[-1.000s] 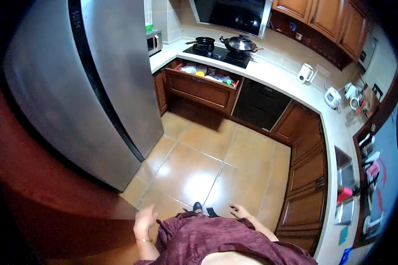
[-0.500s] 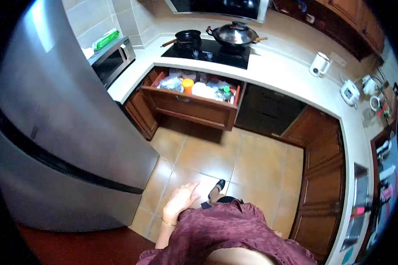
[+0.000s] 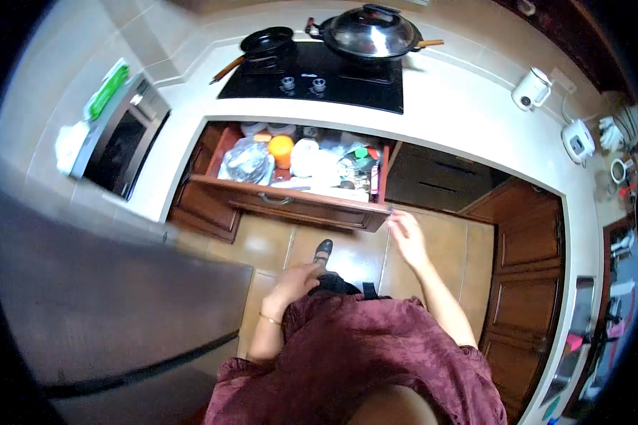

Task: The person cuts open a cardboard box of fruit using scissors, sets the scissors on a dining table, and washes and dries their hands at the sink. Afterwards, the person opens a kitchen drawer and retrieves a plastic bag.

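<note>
An open wooden drawer (image 3: 312,204) sticks out below the hob, filled with several items. Among them are an orange-lidded jar (image 3: 281,150), a clear plastic bag (image 3: 247,161) and a small green-topped item (image 3: 361,152). My right hand (image 3: 408,237) reaches forward to the drawer's front right corner, fingers stretched out and holding nothing; whether they touch the wood I cannot tell. Low by my waist, my left hand (image 3: 299,282) hangs with a bracelet (image 3: 269,319) on the wrist. Its fingers are loosely extended, with nothing visible in them.
On the black hob (image 3: 312,83) stand a lidded wok (image 3: 372,35) and a small frying pan (image 3: 266,44). A microwave (image 3: 124,134) is at left, beyond the fridge (image 3: 120,297). A white kettle (image 3: 532,90) stands on the right counter (image 3: 468,99).
I have come closer to the drawer, which now appears larger. My right hand has come into view and stretched toward the drawer's right corner. My left hand stays low near my waist.
</note>
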